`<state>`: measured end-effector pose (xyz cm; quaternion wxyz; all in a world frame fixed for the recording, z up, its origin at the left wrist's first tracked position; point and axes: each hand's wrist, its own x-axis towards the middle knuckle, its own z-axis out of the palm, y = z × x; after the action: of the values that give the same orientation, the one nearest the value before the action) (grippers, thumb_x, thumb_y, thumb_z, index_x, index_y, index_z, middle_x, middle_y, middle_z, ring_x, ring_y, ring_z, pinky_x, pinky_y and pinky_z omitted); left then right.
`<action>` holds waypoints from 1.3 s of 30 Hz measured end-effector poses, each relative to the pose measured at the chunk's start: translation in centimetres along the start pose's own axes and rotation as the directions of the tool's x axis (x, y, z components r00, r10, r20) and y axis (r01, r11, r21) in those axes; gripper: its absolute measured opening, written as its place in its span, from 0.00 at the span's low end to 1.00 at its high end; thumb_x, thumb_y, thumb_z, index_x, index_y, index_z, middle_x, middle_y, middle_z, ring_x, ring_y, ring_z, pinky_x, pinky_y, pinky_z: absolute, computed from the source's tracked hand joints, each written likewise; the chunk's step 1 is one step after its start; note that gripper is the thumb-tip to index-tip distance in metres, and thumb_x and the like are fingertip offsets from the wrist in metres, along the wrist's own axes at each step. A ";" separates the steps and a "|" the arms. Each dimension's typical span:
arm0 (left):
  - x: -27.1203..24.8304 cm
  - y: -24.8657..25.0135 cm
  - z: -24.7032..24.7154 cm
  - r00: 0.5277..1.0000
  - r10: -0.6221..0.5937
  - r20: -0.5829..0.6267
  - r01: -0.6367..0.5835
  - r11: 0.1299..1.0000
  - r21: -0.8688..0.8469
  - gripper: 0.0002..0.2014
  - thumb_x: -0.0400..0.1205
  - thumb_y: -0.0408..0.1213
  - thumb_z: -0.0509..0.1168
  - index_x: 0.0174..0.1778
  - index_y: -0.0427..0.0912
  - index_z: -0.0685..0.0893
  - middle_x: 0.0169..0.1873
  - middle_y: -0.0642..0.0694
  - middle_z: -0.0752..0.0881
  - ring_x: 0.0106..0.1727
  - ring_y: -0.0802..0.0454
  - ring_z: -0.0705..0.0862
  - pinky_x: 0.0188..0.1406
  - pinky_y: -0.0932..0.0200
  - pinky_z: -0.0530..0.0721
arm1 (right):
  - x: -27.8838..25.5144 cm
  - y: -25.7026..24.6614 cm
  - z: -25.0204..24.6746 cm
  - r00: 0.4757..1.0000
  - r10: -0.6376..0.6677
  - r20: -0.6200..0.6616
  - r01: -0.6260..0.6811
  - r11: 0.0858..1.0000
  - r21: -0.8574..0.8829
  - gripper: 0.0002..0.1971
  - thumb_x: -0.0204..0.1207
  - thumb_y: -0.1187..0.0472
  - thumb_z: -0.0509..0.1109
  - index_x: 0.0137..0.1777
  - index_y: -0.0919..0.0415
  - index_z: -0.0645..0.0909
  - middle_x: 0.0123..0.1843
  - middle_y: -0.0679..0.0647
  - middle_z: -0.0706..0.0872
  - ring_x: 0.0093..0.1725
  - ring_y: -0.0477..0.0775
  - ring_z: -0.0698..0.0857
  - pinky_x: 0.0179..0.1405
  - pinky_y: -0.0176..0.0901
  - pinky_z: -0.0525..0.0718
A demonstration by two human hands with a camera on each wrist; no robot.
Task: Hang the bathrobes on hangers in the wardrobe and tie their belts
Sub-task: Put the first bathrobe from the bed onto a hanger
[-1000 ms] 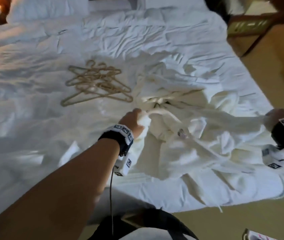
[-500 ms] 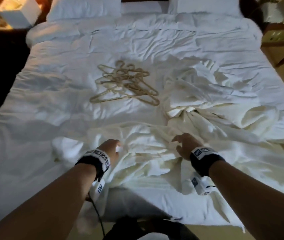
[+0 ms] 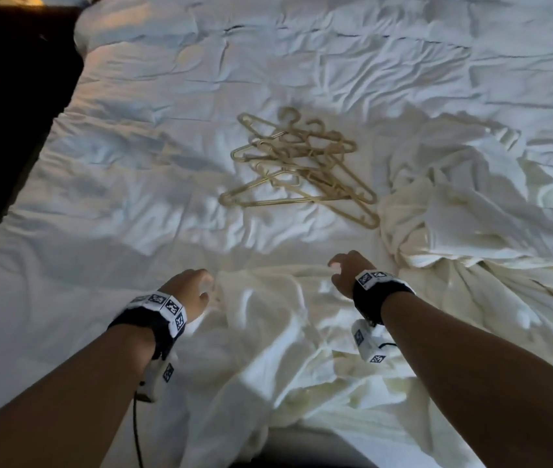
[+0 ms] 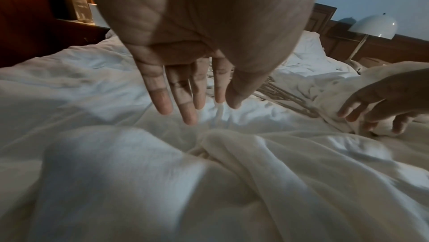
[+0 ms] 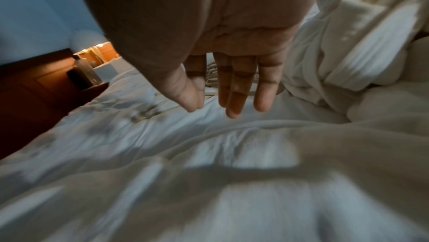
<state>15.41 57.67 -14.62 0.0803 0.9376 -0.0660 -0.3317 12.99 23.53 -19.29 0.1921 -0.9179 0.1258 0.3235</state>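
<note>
A cream bathrobe (image 3: 278, 336) lies spread and rumpled on the near part of the white bed (image 3: 126, 184). My left hand (image 3: 189, 292) hovers over its left top edge, fingers (image 4: 183, 99) straight and holding nothing. My right hand (image 3: 344, 270) hovers over its right top edge, fingers (image 5: 234, 95) straight and empty too. A second bathrobe (image 3: 464, 211) is heaped at the right. Several beige hangers (image 3: 298, 167) lie in a pile on the bed beyond my hands.
A dark bedside unit (image 4: 34, 31) with a bottle (image 4: 78, 2) stands left of the bed. A white dome lamp (image 4: 373, 26) stands at the far side. The bed's left edge drops to dark floor (image 3: 5, 123).
My left hand let go of the bunched robe. Both hands came together over the robe now spread in front of me, and they have opened flat. The view moved closer to the bed.
</note>
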 end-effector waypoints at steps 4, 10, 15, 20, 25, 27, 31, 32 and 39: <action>4.9 0.5 -1.3 0.998 0.050 0.025 -0.050 0.999 -0.002 0.19 0.82 0.39 0.63 0.70 0.46 0.75 0.68 0.43 0.78 0.66 0.45 0.79 0.65 0.55 0.76 | 6.1 0.1 -1.4 0.998 0.064 0.029 -0.063 0.997 -0.052 0.20 0.80 0.55 0.63 0.72 0.47 0.74 0.75 0.56 0.65 0.66 0.64 0.79 0.65 0.52 0.77; 8.5 1.7 0.3 0.996 0.069 0.057 -0.065 0.995 -0.072 0.20 0.82 0.38 0.63 0.71 0.46 0.75 0.68 0.46 0.77 0.66 0.47 0.78 0.67 0.55 0.75 | 14.5 1.9 -3.1 0.990 0.138 -0.024 -0.140 0.967 -0.211 0.30 0.80 0.50 0.64 0.82 0.51 0.62 0.82 0.57 0.57 0.80 0.64 0.64 0.75 0.57 0.66; 8.2 1.5 4.4 0.981 0.071 0.180 -0.060 0.996 -0.068 0.19 0.82 0.41 0.64 0.69 0.44 0.75 0.66 0.45 0.77 0.63 0.46 0.80 0.64 0.56 0.75 | 17.1 4.1 -2.1 0.971 0.228 0.068 -0.206 0.950 -0.233 0.44 0.80 0.47 0.64 0.86 0.52 0.37 0.87 0.57 0.45 0.84 0.65 0.56 0.79 0.58 0.59; 7.8 1.4 6.2 0.984 0.029 0.178 -0.022 0.999 -0.039 0.35 0.75 0.52 0.67 0.77 0.44 0.67 0.76 0.44 0.71 0.72 0.41 0.73 0.72 0.50 0.71 | 16.2 6.9 0.9 0.941 0.252 0.224 -0.187 0.943 -0.276 0.35 0.72 0.48 0.68 0.78 0.57 0.63 0.72 0.62 0.76 0.65 0.65 0.80 0.65 0.55 0.78; 6.7 3.0 6.0 0.955 -0.159 0.249 0.123 0.981 0.152 0.45 0.66 0.69 0.65 0.77 0.54 0.61 0.62 0.47 0.82 0.64 0.40 0.78 0.61 0.47 0.77 | 10.6 5.4 0.2 0.975 0.207 0.078 -0.204 0.978 -0.038 0.24 0.84 0.44 0.56 0.65 0.63 0.77 0.66 0.67 0.81 0.62 0.67 0.81 0.60 0.52 0.76; 6.0 3.5 5.8 0.959 -0.106 0.264 0.042 0.970 0.238 0.26 0.74 0.63 0.63 0.63 0.51 0.76 0.57 0.47 0.85 0.56 0.42 0.82 0.54 0.52 0.78 | 7.8 4.6 -0.6 0.988 0.144 -0.062 -0.141 0.989 0.049 0.23 0.85 0.45 0.51 0.62 0.62 0.78 0.63 0.66 0.83 0.61 0.67 0.82 0.57 0.53 0.76; 3.7 3.9 5.5 0.985 0.021 0.169 -0.054 0.979 0.196 0.12 0.80 0.51 0.63 0.38 0.47 0.75 0.42 0.47 0.83 0.43 0.43 0.80 0.41 0.58 0.73 | 2.0 3.0 -2.4 0.970 0.044 -0.240 0.011 0.975 0.222 0.16 0.86 0.52 0.54 0.56 0.61 0.81 0.57 0.62 0.82 0.52 0.62 0.82 0.46 0.43 0.70; 2.9 3.8 5.6 0.988 0.035 0.148 -0.061 0.983 0.175 0.13 0.80 0.49 0.64 0.35 0.47 0.73 0.41 0.46 0.83 0.42 0.43 0.80 0.40 0.58 0.73 | 0.5 2.8 -2.6 0.960 0.032 -0.278 0.046 0.961 0.271 0.15 0.86 0.55 0.55 0.55 0.60 0.82 0.57 0.62 0.81 0.51 0.61 0.82 0.46 0.42 0.72; -4.5 3.6 8.4 0.999 0.043 -0.021 -0.040 0.991 0.130 0.08 0.79 0.43 0.63 0.51 0.48 0.84 0.68 0.42 0.74 0.66 0.38 0.74 0.63 0.48 0.77 | -8.7 3.6 1.0 0.949 0.229 -0.217 0.072 0.512 0.856 0.13 0.87 0.62 0.53 0.64 0.61 0.78 0.32 0.57 0.82 0.25 0.48 0.78 0.32 0.43 0.86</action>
<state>6.43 54.07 -17.61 0.0270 0.9432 -0.1060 -0.3137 4.58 21.71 -15.44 0.5819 -0.7349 0.3382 0.0833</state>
